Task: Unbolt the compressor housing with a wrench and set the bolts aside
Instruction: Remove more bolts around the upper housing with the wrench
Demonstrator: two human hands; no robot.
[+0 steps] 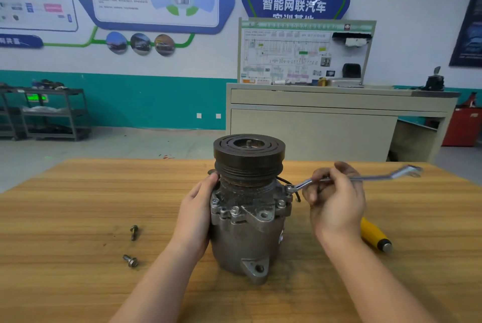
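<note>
A yellow-handled tool (pixel 374 236) is seen lying on the wooden table (pixel 78 205) at the right of the frame, partly hidden behind the right wrist. Two loose bolts (pixel 133 232) (pixel 130 261) are laid on the table at lower left, well apart from the compressor (pixel 247 208). A beige cabinet (pixel 326 119) with a wiring board is placed behind the table at upper right.

The compressor is stood upright at the centre of the frame, its dark grooved pulley on top and its grey, grimy housing below. Several bolts are seen seated around the flange. The ring end of the wrench (pixel 352 178) is fitted over a bolt at the flange's right edge. The wrench shaft is gripped by the curled fingers of the right hand (pixel 336 200). The left hand (pixel 198 208) is pressed against the housing's left side, fingers wrapped round it.
</note>
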